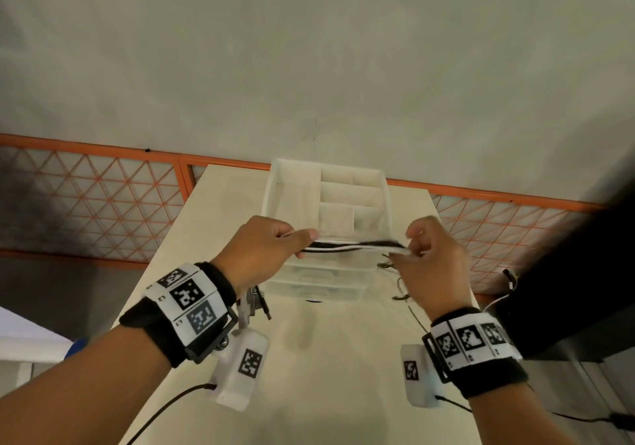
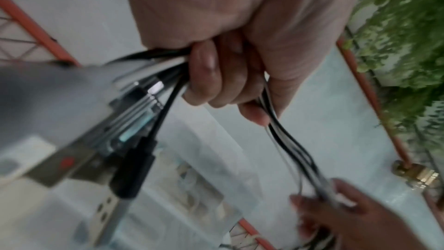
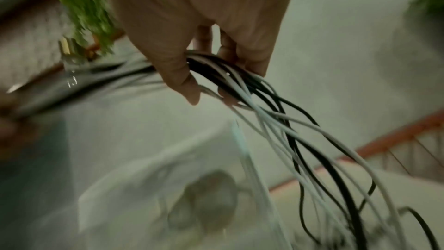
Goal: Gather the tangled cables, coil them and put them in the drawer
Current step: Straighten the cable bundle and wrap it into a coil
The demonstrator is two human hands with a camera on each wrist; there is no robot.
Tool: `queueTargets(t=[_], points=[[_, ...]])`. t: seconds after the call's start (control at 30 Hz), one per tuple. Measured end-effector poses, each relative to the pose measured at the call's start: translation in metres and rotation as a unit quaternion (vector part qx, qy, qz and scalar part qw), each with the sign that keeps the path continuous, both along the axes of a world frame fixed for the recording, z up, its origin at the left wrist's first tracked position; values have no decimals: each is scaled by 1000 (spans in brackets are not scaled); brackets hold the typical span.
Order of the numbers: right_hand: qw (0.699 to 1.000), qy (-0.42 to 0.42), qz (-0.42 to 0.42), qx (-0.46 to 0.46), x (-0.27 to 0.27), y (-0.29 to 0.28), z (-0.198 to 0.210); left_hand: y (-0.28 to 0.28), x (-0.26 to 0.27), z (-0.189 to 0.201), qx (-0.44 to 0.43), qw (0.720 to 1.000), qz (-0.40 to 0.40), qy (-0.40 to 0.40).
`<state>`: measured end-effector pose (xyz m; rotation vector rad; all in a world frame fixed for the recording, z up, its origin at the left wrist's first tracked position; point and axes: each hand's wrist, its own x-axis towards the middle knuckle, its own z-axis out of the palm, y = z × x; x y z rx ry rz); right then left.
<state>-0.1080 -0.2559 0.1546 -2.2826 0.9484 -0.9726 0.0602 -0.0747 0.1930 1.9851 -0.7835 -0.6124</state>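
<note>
— What is held at centre frame?
— A bundle of black and white cables (image 1: pixel 357 246), stretched level between two hands above a clear drawer unit (image 1: pixel 326 224) on a pale table (image 1: pixel 309 358).

— How do the fingers stand?
— The left hand (image 1: pixel 264 248) curls round one end, plugs spilling past its knuckles; the right hand (image 1: pixel 434 255) pinches the other, loose strands trailing toward the lower right.

— Is a drawer open?
— Blur makes that hard to say; only the divided top tray shows.

— The risk?
— Those trailing strands could snag on the unit or re-knot as coiling proceeds, and a slack pinch might let the bundle slip apart.
</note>
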Motion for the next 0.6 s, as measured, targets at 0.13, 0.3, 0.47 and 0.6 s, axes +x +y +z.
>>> queueTargets(t=[0.13, 0.3, 0.47, 0.6], points=[[992, -87, -19, -89, -7, -7, 21, -1, 8, -4, -55, 989, 44, 134], [972, 221, 35, 71, -17, -10, -36, 0, 17, 23, -162, 939, 4, 303], [986, 116, -20, 117, -22, -17, -26, 3, 25, 15, -97, 968, 60, 225], [989, -57, 4, 135, -19, -14, 12, 1, 27, -10, -51, 967, 140, 207]])
